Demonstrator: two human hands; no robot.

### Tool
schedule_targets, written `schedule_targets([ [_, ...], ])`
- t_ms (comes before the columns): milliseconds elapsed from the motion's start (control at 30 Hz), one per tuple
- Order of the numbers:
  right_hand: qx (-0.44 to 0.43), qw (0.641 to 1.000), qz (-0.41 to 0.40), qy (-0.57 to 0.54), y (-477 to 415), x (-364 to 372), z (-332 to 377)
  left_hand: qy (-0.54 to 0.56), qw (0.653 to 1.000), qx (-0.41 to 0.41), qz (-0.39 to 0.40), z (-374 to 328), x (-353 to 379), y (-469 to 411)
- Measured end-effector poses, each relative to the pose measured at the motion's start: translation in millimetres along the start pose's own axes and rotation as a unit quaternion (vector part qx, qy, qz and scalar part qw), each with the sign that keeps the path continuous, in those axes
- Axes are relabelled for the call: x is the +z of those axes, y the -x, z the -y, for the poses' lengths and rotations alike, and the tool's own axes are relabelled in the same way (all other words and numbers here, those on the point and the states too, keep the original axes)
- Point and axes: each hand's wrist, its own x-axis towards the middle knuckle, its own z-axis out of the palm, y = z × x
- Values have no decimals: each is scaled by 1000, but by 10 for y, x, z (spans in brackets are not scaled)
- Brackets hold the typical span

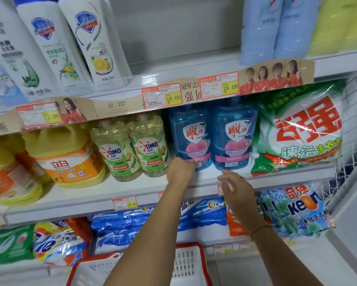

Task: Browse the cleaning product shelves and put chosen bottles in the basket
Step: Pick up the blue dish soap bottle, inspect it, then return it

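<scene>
Two blue detergent bottles with pink peach labels stand side by side on the middle shelf, the left one and the right one. My left hand is at the base of the left bottle, thumb on its front and fingers curled round its left side. My right hand hovers over the shelf edge just below the right bottle, fingers loosely extended and holding nothing. A red-rimmed basket with white mesh walls sits low in view under my left forearm; its inside is mostly hidden.
Two green OMO bottles stand left of the blue ones, with yellow-orange jugs further left. A big green-and-white powder bag leans at the right. White bottles fill the top shelf; detergent bags fill the lower shelf.
</scene>
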Motion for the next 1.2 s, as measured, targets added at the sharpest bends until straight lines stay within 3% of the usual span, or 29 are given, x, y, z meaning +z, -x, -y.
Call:
schedule_targets([
  [133,-4,1000,20,20,24,11,-48,-165,986,22,-21,6,-86,-1],
  [200,-19,999,-6,42,12,43,-29,-270,951,144,-47,-19,-37,100],
  [300,-5,997,-71,38,-18,6,13,-280,865,401,-109,38,52,120],
  [367,9,993,-116,28,-64,-60,-4,-309,821,469,-100,74,30,-34],
  [500,75,985,-154,23,-186,-169,-70,-406,809,424,7,85,-129,-278],
  [600,98,981,-137,97,-304,-191,-58,-437,789,431,17,-10,-109,-427],
  [767,143,966,-82,198,-449,-120,5,-443,791,422,4,-150,-30,-561],
  [867,144,967,-69,199,-485,-6,-43,-474,767,433,2,-42,-63,-592],
  [1200,128,973,-124,150,-523,125,-207,-429,792,432,41,107,-129,-637],
])
